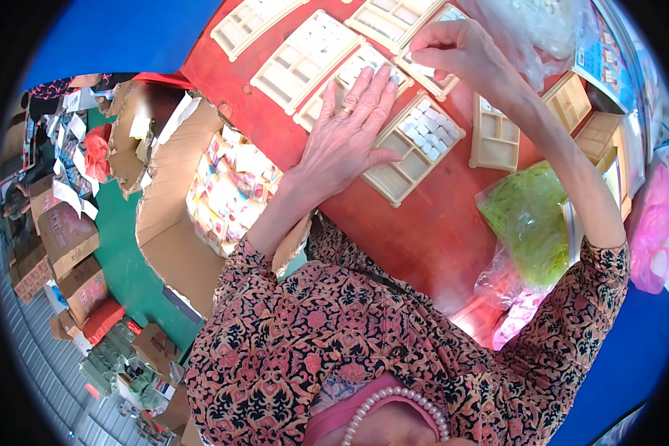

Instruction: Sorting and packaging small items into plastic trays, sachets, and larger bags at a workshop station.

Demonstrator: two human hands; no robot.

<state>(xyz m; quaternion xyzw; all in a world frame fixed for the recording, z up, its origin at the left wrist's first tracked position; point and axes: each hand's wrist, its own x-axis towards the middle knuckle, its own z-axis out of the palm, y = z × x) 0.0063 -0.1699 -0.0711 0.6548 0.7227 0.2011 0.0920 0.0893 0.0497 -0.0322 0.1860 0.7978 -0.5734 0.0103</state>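
My left hand (353,134) lies with its fingers stretched over a cream divided tray (310,109); small white pieces show around the fingertips. Its thumb reaches over the edge of a nearer tray (385,178), whose far compartment holds several white tablet-like pieces (429,132). Farther right, my right hand (464,53) is closed in a pinch above another cream tray (442,88). A bit of white shows under its fingertips, but whether it is held or lies in the tray cannot be made out.
More divided trays (290,73) stand on the red table (438,215). A clear bag (550,37) lies at the far right, a bag of green material (531,212) nearer. An open carton (175,215) of small packets (234,189) stands left, beside stacked boxes (67,230) on a green floor.
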